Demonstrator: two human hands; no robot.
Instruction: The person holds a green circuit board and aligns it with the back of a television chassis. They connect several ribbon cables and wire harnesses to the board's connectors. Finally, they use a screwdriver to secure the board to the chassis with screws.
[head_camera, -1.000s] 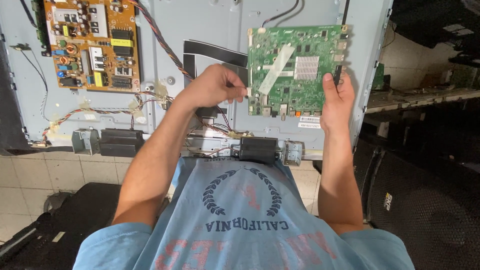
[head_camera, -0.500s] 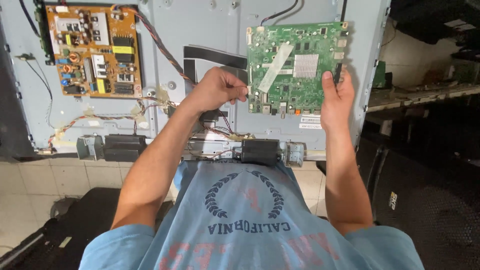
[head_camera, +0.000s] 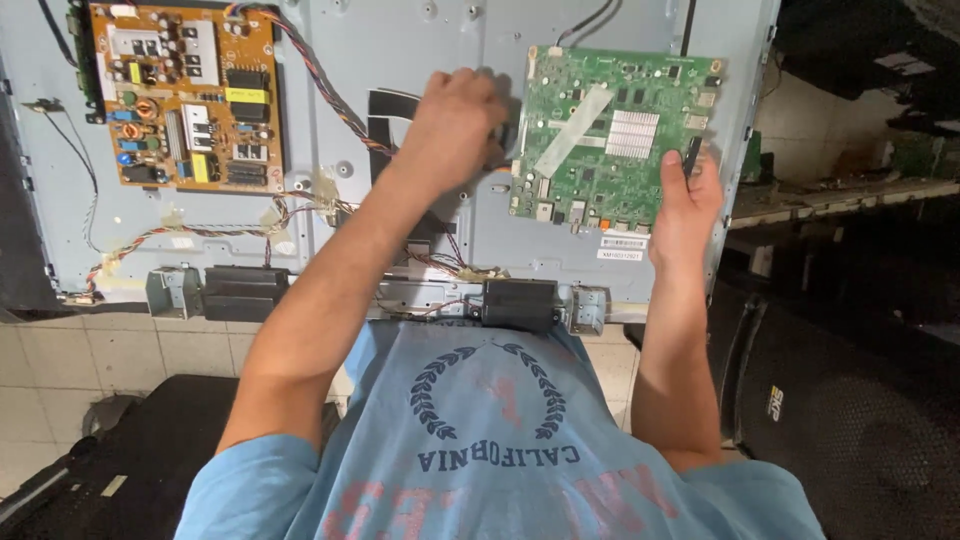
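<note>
I see my left hand (head_camera: 455, 130) clenched beside the green board (head_camera: 615, 135), my right hand (head_camera: 685, 195) grasping its edge above a white label (head_camera: 624, 243)

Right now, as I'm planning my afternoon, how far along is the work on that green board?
Done: grey panel open, green board and orange board exposed. In hand: left hand at the green board's left edge; right hand holds a dark tool at its right. Left: both boards sit on the panel.
</note>
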